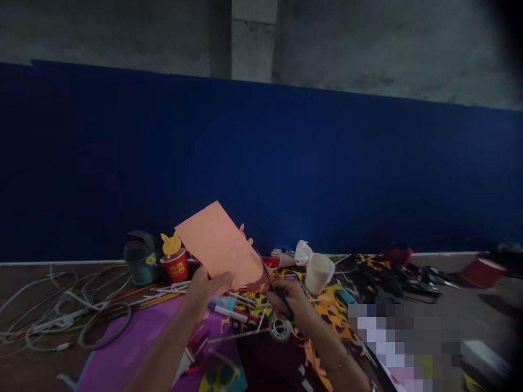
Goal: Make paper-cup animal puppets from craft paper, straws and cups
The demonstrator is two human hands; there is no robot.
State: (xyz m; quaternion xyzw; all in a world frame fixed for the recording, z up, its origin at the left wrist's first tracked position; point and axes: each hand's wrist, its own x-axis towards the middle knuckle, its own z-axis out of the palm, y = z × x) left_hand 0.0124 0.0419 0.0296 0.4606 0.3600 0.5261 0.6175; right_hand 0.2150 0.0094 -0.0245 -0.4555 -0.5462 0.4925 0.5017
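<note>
My left hand [204, 288] grips the lower left edge of a sheet of orange paper [216, 245], thumb on top. Faint pencilled outlines show on the sheet's right side. Closed round the handles of a pair of scissors [274, 288], my right hand [291, 298] holds the blades up against the paper's right edge; whether they are cutting into it I cannot tell. Beneath the hands lie markers [229, 311], a roll of tape [280, 326] and yellow paper scraps [333, 316].
A red cup [175, 265] with a yellow paper animal head and a dark bottle [140, 258] stand at left, beside tangled white cables [69, 305]. A white cup [320, 272] stands right of centre. Purple paper [122, 343] lies in front; a blue panel [261, 152] rises behind.
</note>
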